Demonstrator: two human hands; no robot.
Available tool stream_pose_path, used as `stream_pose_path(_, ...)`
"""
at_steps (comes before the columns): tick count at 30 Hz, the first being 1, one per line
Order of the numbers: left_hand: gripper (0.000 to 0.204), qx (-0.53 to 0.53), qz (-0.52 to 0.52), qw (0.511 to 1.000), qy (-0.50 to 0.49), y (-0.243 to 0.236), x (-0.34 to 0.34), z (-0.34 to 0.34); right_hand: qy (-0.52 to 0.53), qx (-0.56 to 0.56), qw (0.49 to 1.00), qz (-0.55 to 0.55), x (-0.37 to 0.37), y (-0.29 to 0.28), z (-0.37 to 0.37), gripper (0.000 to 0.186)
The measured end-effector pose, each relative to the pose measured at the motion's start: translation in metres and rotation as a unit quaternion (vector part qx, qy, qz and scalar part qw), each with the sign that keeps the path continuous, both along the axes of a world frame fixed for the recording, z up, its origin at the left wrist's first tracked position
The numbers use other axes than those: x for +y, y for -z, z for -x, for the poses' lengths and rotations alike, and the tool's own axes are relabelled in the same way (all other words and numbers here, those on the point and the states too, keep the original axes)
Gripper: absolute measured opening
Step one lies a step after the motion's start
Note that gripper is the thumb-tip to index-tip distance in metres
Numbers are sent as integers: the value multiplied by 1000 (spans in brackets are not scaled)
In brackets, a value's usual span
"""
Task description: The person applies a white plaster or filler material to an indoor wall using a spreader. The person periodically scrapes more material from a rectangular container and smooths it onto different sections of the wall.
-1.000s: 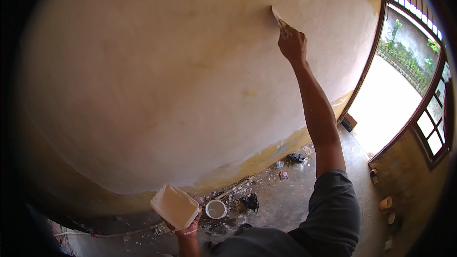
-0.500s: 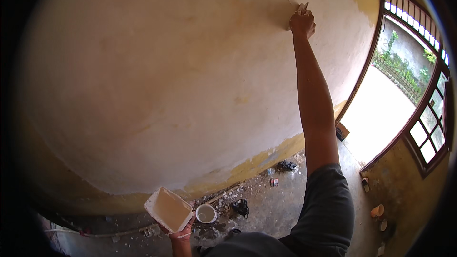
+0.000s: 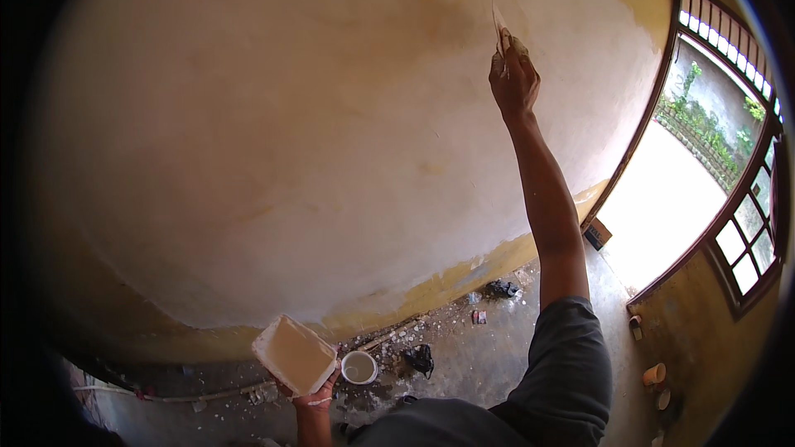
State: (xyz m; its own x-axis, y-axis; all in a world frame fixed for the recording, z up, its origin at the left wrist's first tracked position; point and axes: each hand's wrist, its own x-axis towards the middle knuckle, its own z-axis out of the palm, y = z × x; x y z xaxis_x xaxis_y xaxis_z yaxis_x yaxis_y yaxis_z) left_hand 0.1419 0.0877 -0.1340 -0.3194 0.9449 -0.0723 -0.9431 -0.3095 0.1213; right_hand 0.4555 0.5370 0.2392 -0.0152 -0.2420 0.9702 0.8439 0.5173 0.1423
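My right hand [image 3: 515,81] is stretched up and closed around a putty knife [image 3: 500,31], whose thin blade points up along the wall. The wall [image 3: 331,132] carries a pale coat over most of its face, with darker, damp-looking patches left of the blade. Low on the left, my left hand [image 3: 321,389] grips a rectangular pale container [image 3: 295,356] from below and its right side. Smooth cream-coloured putty seems to fill it, and its rim is smeared. Most of the left fingers are hidden beneath it.
Beside the container, a white bucket [image 3: 359,367] stands on the floor. A black plastic bag [image 3: 420,358], another dark bag [image 3: 502,288] and scattered crumbs lie along the wall's foot. At right are an open doorway [image 3: 662,190], a cardboard box [image 3: 597,234] and an orange pot [image 3: 654,374].
My right hand has come down and slightly left, and the knife blade has turned to point upward. My left hand still holds the container, slightly higher in view.
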Motion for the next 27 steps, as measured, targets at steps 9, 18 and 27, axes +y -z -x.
stream_pose_path(9, 75, 3, -108, 994, 17, -41, 9, -12, -47, 172, 940, 292, -2, 77, -53, 32)
stream_pose_path(18, 72, 24, -18, 1000, 4, -28, -3, -11, -12, 319, 859, 400, 30, -12, -59, 33)
stream_pose_path(27, 75, 31, -29, 999, -4, -23, -2, -8, -12, 108, 951, 288, -9, 23, 21, 25)
